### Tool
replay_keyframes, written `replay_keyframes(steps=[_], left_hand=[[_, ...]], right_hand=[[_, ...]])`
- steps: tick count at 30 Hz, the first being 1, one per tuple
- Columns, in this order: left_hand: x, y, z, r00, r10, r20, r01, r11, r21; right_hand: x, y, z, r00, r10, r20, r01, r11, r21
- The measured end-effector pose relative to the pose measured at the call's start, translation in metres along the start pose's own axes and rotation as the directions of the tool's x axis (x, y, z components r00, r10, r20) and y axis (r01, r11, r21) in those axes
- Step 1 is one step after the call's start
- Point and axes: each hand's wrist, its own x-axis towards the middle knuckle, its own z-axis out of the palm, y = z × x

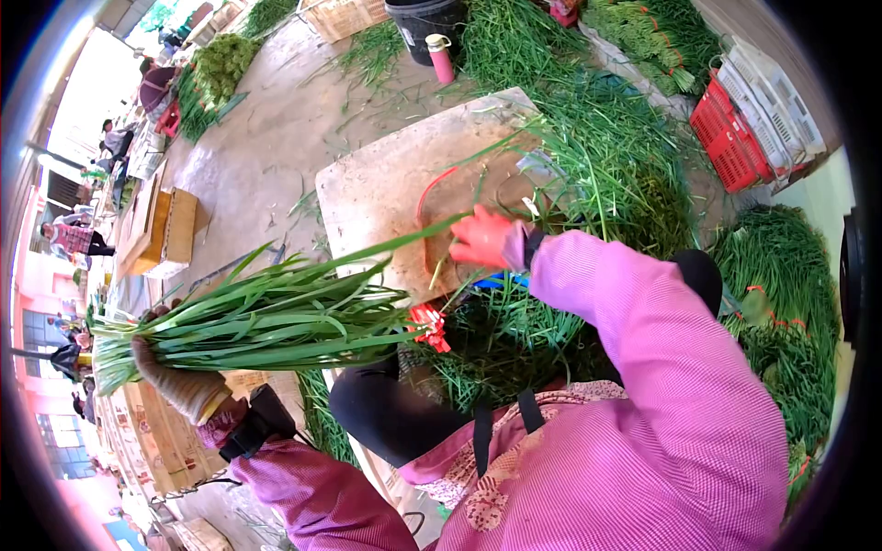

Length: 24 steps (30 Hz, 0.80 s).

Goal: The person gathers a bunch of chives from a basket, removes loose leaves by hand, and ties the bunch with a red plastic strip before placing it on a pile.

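From my end I see a pink-purple jacket of fine-checked cloth point(661, 395) filling the lower right, long-sleeved. The left hand point(167, 365) wears a brownish fabric glove with a ribbed beige cuff point(196, 390); behind it I make out a boxy black wrist device on a strap point(261, 422). The right hand point(482, 241) has what looks to me like a smooth coral-red glove point(496, 242) and a dark wristband point(533, 246). At bottom centre, a pale apron with a reddish floral print point(484, 505), flat black straps point(482, 443) and black legwear point(390, 413) show.

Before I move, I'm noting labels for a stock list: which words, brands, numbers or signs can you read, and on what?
No text is readable.
Black bucket: pale patch, perhaps a label, too small to read.
Wooden crates: reddish marks, too blurred to tell whether they are writing.
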Motion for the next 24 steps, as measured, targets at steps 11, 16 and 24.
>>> replay_keyframes(steps=[11, 16, 24], left_hand=[[0.024, -0.018, 0.056, 0.981, 0.173, 0.086, -0.193, 0.899, 0.393], [0.011, -0.032, 0.1, 0.915, 0.323, 0.24, -0.402, 0.715, 0.572], [0.001, -0.053, 0.138, 0.863, 0.106, 0.494, -0.49, 0.415, 0.766]], right_hand=[[-0.001, -0.082, -0.016, 0.944, 0.184, 0.274, -0.201, 0.979, 0.035], [0.032, -0.082, 0.067, 0.964, 0.239, 0.116, -0.227, 0.968, -0.112], [0.034, -0.008, 0.013, 0.944, 0.098, -0.314, -0.163, 0.968, -0.189]])
